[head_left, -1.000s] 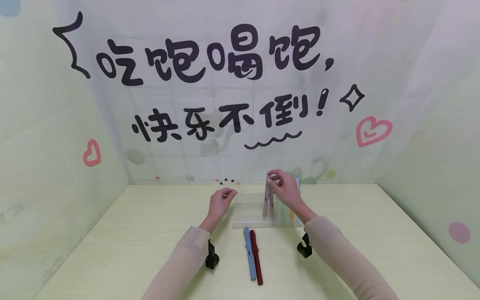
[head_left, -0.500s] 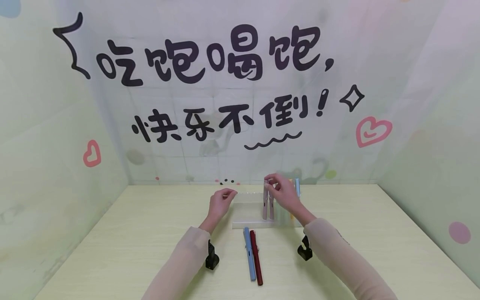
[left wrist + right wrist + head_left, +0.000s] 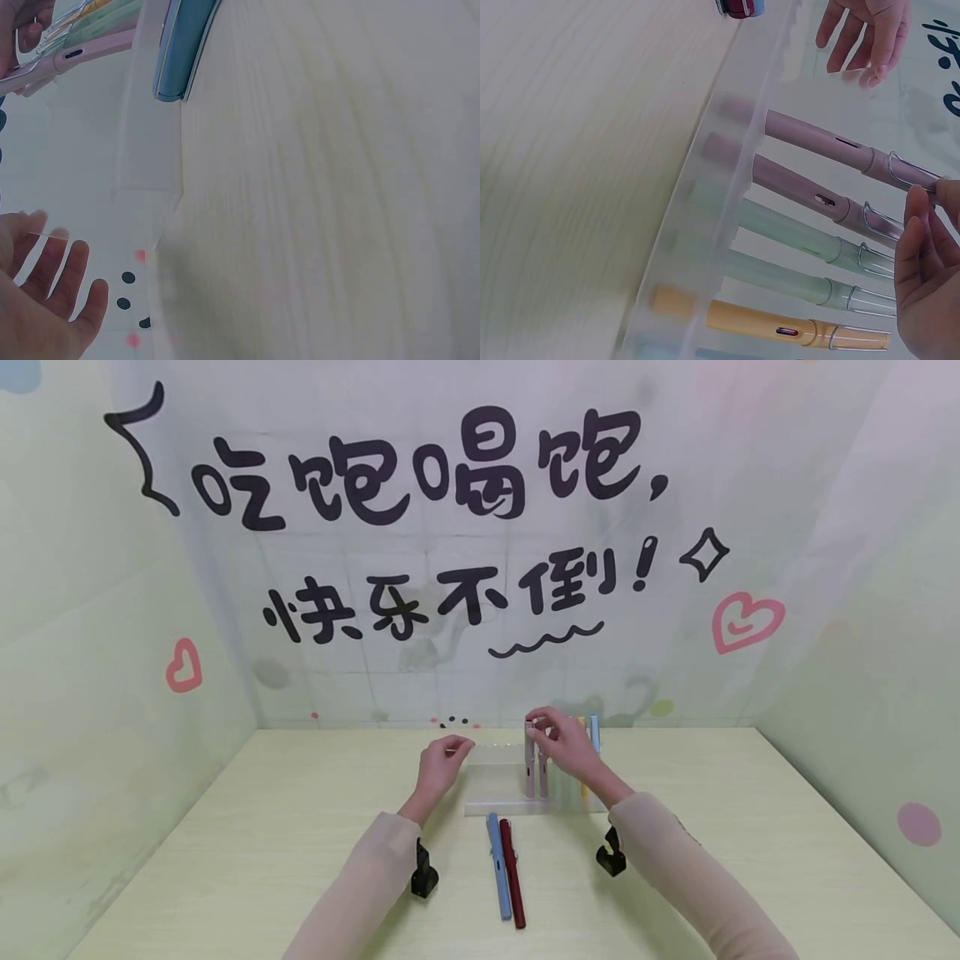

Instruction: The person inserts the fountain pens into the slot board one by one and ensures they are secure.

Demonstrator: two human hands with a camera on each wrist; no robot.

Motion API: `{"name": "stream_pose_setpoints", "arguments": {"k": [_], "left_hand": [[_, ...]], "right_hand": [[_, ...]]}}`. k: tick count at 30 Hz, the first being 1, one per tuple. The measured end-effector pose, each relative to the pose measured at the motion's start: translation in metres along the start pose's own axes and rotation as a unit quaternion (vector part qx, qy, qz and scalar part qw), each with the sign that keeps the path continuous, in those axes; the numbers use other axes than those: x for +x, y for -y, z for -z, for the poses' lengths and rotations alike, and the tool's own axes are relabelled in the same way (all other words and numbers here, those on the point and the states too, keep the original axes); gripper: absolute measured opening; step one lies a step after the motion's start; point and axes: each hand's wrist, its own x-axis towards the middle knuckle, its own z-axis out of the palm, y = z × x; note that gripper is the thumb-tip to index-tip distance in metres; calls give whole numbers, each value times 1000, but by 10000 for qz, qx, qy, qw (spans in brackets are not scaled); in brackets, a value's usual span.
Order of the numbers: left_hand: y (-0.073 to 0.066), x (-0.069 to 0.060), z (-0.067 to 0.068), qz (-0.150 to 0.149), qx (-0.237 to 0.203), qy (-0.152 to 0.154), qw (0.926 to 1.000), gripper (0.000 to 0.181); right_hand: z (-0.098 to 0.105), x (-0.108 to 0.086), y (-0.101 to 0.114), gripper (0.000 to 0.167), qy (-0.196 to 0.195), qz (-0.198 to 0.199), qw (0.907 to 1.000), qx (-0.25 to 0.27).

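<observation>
My right hand (image 3: 570,748) pinches the cap end of a light purple pen (image 3: 817,144), which stands upright in a clear pen stand (image 3: 495,809). A second light purple pen (image 3: 799,187) is in the slot beside it, followed by two pale green pens (image 3: 787,231) and a yellow pen (image 3: 757,319). At the stand's left side, my left hand (image 3: 441,768) pinches its thin clear edge between thumb and fingertips. In the left wrist view that hand (image 3: 49,300) has its other fingers spread.
A blue pen (image 3: 498,877) and a dark red pen (image 3: 513,881) lie side by side on the table (image 3: 262,860), in front of the stand. Another blue pen (image 3: 596,735) stands at the stand's right end. A printed cloth wall (image 3: 450,693) rises behind.
The held purple pen has gone from slightly tilted to upright, its top shifting left, parallel to its neighbour. My right hand moved slightly left and down with it; the left hand stayed put.
</observation>
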Motion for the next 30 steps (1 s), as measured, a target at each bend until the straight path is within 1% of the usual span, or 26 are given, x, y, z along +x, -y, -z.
{"name": "stream_pose_setpoints", "arguments": {"k": [12, 18, 22, 26, 27, 28, 30], "left_hand": [[0, 1, 1, -58, -2, 19, 10000, 21], [1, 1, 1, -107, 35, -10, 9999, 20], [3, 1, 0, -143, -9, -15, 9999, 20], [4, 0, 1, -297, -133, -47, 9995, 22], [8, 1, 0, -463, -194, -94, 9987, 24], [8, 2, 0, -521, -211, -94, 9984, 25], [9, 2, 0, -554, -220, -97, 9982, 26]], "right_hand": [[1, 4, -1, 21, -236, 70, 9977, -632], [-3, 4, -1, 22, -435, -116, 9954, -845], [-5, 5, -2, 23, -480, -202, 9940, -960], [-6, 7, -3, 25, -458, -242, 9936, -1007], [-7, 8, -3, 25, -453, -259, 9932, -1039], [-7, 8, -2, 25, -447, -278, 9928, -1072], [-7, 8, -2, 25, -438, -332, 9921, -1129]]}}
